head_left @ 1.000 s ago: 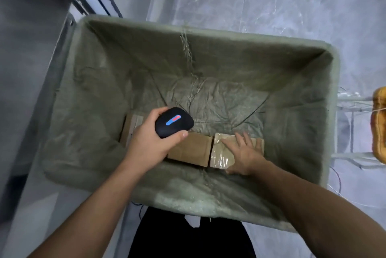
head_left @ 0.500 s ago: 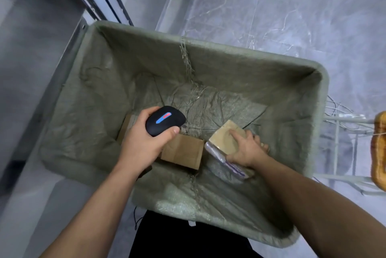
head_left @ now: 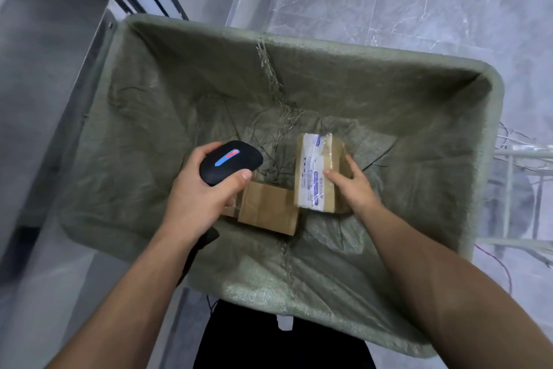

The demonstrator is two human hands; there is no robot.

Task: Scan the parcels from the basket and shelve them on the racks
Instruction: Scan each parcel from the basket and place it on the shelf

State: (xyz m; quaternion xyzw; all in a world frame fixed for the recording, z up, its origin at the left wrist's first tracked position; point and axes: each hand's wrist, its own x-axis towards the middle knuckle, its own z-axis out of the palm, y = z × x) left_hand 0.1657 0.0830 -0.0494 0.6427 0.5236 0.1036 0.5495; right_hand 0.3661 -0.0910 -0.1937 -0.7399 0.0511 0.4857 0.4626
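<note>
Basket [head_left: 359,50] holds a box [head_left: 269,213] on its floor and a taped parcel [head_left: 314,171] gripped by the right hand [head_left: 356,189]; left hand [head_left: 197,204] grips the scanner [head_left: 230,160]. Parcel has since risen, taped face up.

No text legible, white label [head_left: 311,178] with blue print under clear tape on the tape-wrapped brown cardboard parcel [head_left: 335,153], characters too blurred to read, blue-and-red bar [head_left: 227,157] on the black handheld scanner [head_left: 249,160] at the parcel's 9 o'clock.

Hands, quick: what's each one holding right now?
Left hand: closed around the scanner.
Right hand: holding the parcel, thumb on top.
</note>
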